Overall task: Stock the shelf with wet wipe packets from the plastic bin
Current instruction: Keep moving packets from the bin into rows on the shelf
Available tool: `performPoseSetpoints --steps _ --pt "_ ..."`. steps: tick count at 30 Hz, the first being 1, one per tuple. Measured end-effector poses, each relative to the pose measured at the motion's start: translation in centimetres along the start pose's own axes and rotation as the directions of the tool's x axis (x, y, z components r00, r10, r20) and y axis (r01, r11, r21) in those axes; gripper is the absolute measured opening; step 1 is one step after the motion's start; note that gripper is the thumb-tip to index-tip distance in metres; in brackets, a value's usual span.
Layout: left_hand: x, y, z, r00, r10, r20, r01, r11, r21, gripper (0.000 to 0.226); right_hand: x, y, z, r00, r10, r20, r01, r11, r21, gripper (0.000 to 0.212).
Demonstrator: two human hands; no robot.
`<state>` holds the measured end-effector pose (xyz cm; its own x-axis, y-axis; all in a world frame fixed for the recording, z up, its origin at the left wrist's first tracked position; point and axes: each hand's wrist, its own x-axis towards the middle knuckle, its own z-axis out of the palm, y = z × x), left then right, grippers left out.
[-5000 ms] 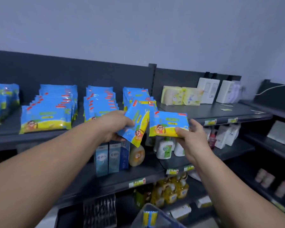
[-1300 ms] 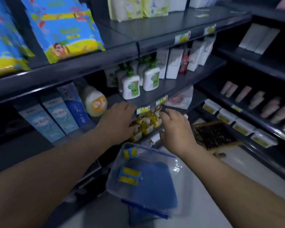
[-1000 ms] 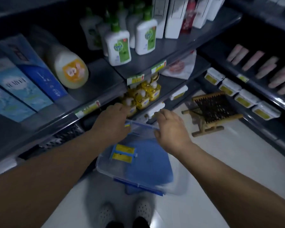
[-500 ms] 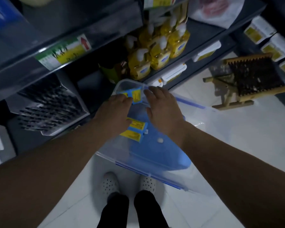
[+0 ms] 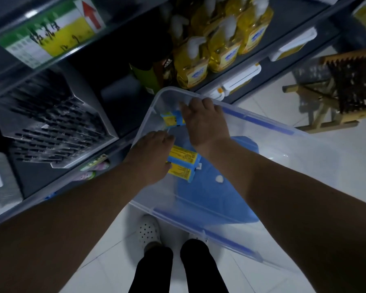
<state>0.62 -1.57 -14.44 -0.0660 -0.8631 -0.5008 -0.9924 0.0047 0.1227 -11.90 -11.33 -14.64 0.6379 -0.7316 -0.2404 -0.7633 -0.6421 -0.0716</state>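
A clear plastic bin (image 5: 262, 125) with blue rim strips sits on the floor in front of the shelves, something blue showing through its bottom. Two blue-and-yellow wet wipe packets (image 5: 183, 163) lie stacked near its middle, and my left hand (image 5: 152, 159) curls over their left end, gripping them. A third packet (image 5: 171, 119) stands in the bin's far corner. My right hand (image 5: 204, 121) reaches over it with fingers bent down round its right end. The fingertips of both hands are hidden.
Yellow pump bottles (image 5: 216, 49) fill the low shelf just behind the bin. A tray of black combs (image 5: 51, 127) sits at left under a price label (image 5: 49, 34). A wooden rack (image 5: 347, 85) stands on the floor at right. My white shoes (image 5: 148, 231) are just before the bin.
I have looked down from the top shelf to the bin. Both empty hands dropped into it. My left hand shifted from the corner packet to the middle stack, and my right hand took the corner packet.
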Motion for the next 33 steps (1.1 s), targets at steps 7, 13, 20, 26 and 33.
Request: performPoseSetpoints --steps 7,13,20,26,33 --pt "-0.1 0.7 1.4 1.000 0.031 0.002 -0.031 0.999 -0.017 0.063 -2.0 1.8 2.3 0.991 0.105 -0.079 -0.090 0.980 0.175 0.027" --pt "1.0 1.8 2.9 0.999 0.045 0.027 -0.045 0.999 -0.007 0.060 -7.9 3.4 4.0 0.909 0.380 -0.171 -0.188 0.740 0.646 0.018" --pt "4.3 2.1 5.8 0.996 0.006 0.093 -0.021 0.986 0.164 0.079 -12.9 2.2 4.8 0.882 0.468 -0.060 -0.226 0.532 0.816 0.039" --pt "5.3 2.7 5.6 0.999 0.046 0.025 -0.051 0.964 0.260 0.057 -13.9 2.0 6.0 0.828 0.557 -0.061 -0.304 0.537 0.787 0.004" --pt "2.4 2.6 2.4 1.000 -0.029 0.011 0.030 0.991 -0.131 0.048 -14.9 1.3 3.4 0.789 0.614 0.022 -0.312 0.369 0.876 0.033"
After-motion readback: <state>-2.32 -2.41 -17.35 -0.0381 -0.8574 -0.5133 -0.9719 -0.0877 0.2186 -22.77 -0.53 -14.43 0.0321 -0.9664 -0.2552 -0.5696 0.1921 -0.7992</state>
